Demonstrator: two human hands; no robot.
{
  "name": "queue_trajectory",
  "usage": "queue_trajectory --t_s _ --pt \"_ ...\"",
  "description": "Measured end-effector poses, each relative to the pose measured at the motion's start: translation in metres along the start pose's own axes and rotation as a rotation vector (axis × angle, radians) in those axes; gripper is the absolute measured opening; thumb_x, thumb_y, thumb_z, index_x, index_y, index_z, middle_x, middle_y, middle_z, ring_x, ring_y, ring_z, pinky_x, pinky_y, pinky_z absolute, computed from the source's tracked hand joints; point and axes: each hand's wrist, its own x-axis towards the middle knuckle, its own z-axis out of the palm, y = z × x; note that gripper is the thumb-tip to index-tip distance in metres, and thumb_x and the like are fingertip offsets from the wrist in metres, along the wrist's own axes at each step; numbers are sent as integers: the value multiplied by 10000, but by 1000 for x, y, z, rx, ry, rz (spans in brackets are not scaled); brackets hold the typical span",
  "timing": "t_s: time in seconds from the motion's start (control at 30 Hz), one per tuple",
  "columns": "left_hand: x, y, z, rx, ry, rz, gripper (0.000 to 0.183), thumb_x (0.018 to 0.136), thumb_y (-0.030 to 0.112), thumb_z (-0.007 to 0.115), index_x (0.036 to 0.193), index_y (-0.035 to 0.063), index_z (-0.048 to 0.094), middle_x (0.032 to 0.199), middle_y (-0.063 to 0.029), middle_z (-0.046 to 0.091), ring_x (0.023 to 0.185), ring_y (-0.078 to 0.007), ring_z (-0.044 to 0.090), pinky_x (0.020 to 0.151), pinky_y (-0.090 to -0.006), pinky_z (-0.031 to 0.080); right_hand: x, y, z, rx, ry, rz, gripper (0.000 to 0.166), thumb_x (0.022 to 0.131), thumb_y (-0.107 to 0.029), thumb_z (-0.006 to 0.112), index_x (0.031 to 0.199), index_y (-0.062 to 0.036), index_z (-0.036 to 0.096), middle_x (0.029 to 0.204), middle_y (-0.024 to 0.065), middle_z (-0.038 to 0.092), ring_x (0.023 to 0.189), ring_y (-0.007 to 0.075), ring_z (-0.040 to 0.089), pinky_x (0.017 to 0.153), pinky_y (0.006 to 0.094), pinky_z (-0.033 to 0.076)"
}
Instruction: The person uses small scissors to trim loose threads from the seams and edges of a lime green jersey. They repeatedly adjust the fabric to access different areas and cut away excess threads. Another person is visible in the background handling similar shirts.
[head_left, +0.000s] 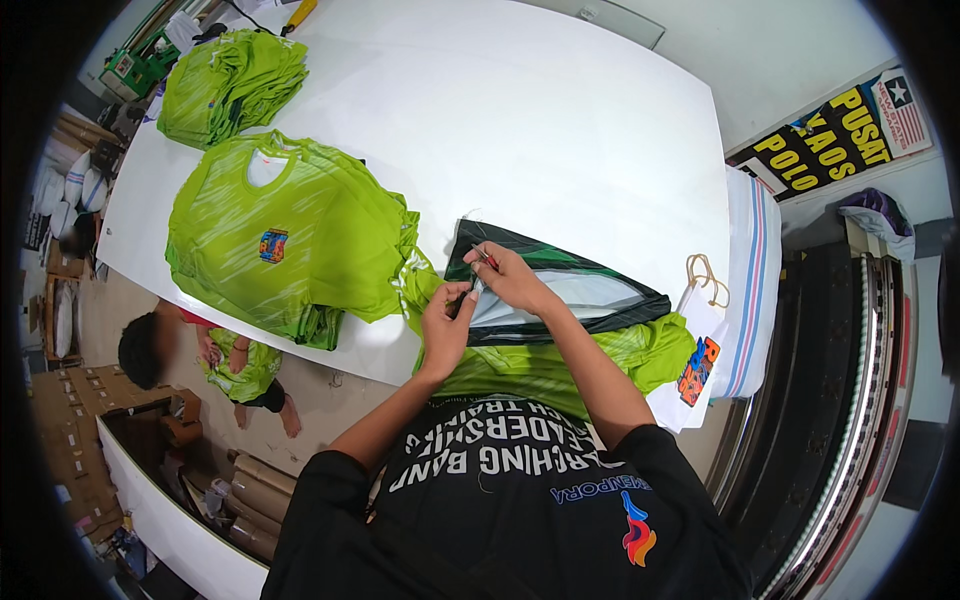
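Note:
A lime-green shirt (510, 371) lies along the table's near edge, its dark green hem (555, 259) spread and showing the pale inside. My left hand (448, 319) pinches the dark hem fabric between thumb and fingers. Close above it, my right hand (510, 277) holds a small metal tool with a red part (487, 257), perhaps thread snips; its blades are too small to make out. The fingertips of both hands nearly meet at the hem. To the left lies a pile of lime-green shirts (322, 225) with a printed chest badge. Loose threads stick out at the hem's upper corner.
Another stack of green shirts (232, 82) sits at the far left of the white table (525, 112). A white paper bag with cord handles (694, 322) lies at the right edge, beside a striped white sack (742, 285). A person (165, 345) holding green fabric is below left.

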Motion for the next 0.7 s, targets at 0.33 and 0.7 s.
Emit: queue_trajectory --t_s 0.33,0.7 --pt "4 -11 -3 -156 -26 74 37 1050 63 678 1064 30 670 955 28 676 870 -31 589 809 -217 469 -2 3 1 42 23 16 146 1057 -89 622 1181 -21 659 894 -47 573 792 56 460 712 251 426" --pt "13 -13 -14 -96 -90 -130 163 1139 201 547 1130 45 594 861 56 521 785 -35 423 697 -225 370 -13 -1 11 -87 286 -19 235 1060 -195 647 1182 1 689 853 -22 579 777 75 483 713 265 447"
